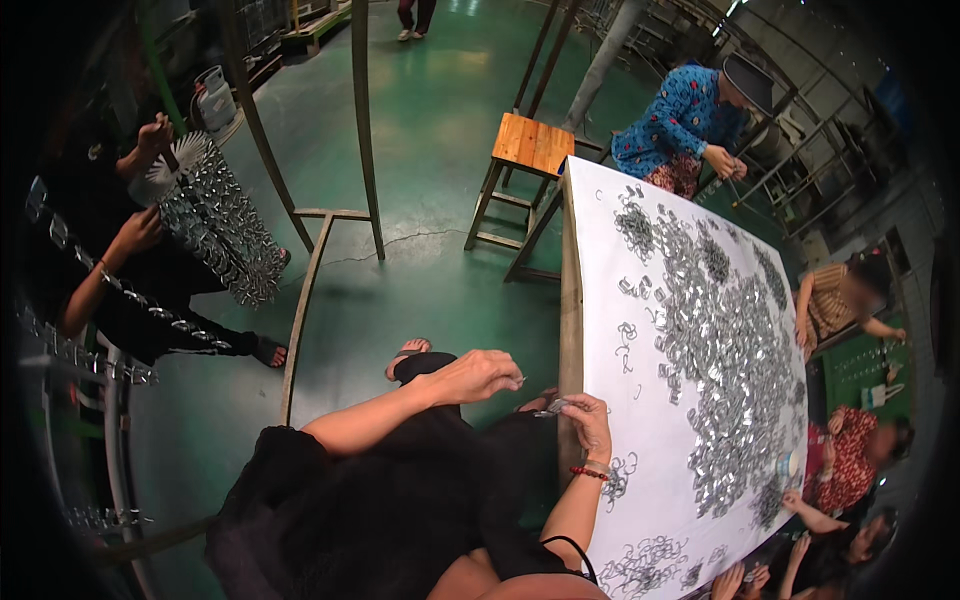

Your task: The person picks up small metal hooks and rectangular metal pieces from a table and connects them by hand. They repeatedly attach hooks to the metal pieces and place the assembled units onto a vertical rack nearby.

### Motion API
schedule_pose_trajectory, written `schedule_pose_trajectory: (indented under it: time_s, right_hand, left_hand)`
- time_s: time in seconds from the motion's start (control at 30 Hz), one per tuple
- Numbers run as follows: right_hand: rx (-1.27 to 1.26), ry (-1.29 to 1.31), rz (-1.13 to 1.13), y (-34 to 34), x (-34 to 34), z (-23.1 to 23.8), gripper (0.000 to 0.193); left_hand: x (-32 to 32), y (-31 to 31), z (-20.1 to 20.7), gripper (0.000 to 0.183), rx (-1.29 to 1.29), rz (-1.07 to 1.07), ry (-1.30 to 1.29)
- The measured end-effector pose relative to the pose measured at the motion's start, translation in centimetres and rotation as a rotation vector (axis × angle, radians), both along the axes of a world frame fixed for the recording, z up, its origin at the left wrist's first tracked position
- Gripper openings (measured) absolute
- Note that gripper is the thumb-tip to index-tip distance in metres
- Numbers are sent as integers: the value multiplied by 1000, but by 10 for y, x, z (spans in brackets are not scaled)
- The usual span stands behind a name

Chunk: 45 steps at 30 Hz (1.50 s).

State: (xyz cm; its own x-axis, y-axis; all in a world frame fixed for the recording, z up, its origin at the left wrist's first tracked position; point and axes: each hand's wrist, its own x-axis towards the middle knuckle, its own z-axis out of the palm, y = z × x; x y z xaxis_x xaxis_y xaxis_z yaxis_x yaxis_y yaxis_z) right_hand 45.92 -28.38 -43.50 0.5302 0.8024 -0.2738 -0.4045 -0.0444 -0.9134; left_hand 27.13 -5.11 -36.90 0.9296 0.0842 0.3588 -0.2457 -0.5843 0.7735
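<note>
My left hand point(478, 378) is closed in a pinch in front of my lap, off the table's near left side. A tiny glint shows at its fingertips, too small to name. To its right, my right hand point(588, 422) pinches a small shiny metal clip point(553, 407) beside the table edge, a red bead bracelet at that wrist. The two hands are a short gap apart. On the white-covered table point(610, 310) lies a broad heap of silver metal clips point(715, 370). Thin wire rings point(645, 565) lie loose near my right forearm.
A wooden stool point(533, 143) stands at the table's far left corner. Several people work around the table, one in a blue patterned shirt point(670, 120). On the left, a person holds a bundle of strung metal pieces point(225, 225). A metal frame point(308, 300) stands between us.
</note>
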Motion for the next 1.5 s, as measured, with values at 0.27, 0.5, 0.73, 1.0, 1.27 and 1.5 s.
schedule_pose_trajectory:
  time_s: [0.27, 0.5, 0.73, 1.0, 1.27, 1.5]
  right_hand:
    - [-2, -4, -7, -1, -6, 9, 18]
    - [-41, -19, -11, -3, -10, 11, 19]
    - [-45, -53, -42, -8, -7, 10, 18]
    - [56, 17, 33, -3, -4, 4, 20]
    - [-2, -14, 32, -6, -4, 3, 19]
    - [-18, 11, 24, -2, -5, 10, 19]
  left_hand:
    - [74, 54, 126, 14, -431, 362, -312]
    - [131, 73, 280, 21, -478, 255, -912]
    - [108, -1, 191, 21, 166, 110, -1008]
    - [22, -53, -36, 12, -199, 80, 145]
    - [17, -37, -23, 15, -126, 124, 122]
    - [15, -46, -6, 14, -191, 99, 56]
